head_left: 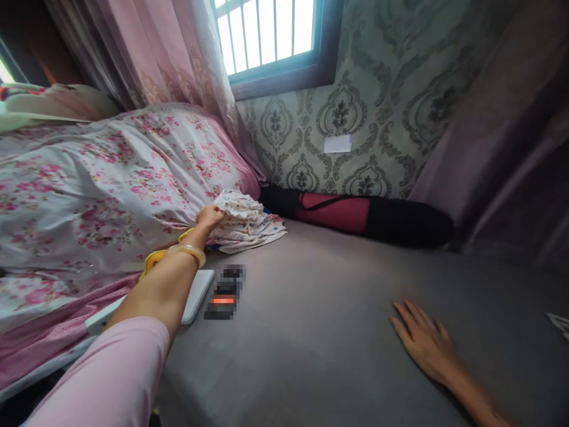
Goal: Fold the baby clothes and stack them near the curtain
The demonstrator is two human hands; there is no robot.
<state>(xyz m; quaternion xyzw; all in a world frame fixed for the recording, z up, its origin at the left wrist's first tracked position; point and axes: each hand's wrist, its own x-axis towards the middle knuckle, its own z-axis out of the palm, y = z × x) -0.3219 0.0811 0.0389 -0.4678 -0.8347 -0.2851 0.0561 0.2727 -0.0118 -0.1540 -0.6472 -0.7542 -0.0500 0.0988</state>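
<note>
Left hand (210,216) grip looks clamped on cloth pile (251,224); likely early, pile bunched, unlifted. Right hand (424,341) on grey surface (311,332), fingers apart.

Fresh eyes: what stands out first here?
Likely the bright barred window at top centre, then the floral cover at left. A black-and-red roll lies along the wall. The left hand meets a crumpled cloth; the right hand spreads over the grey surface.
</note>
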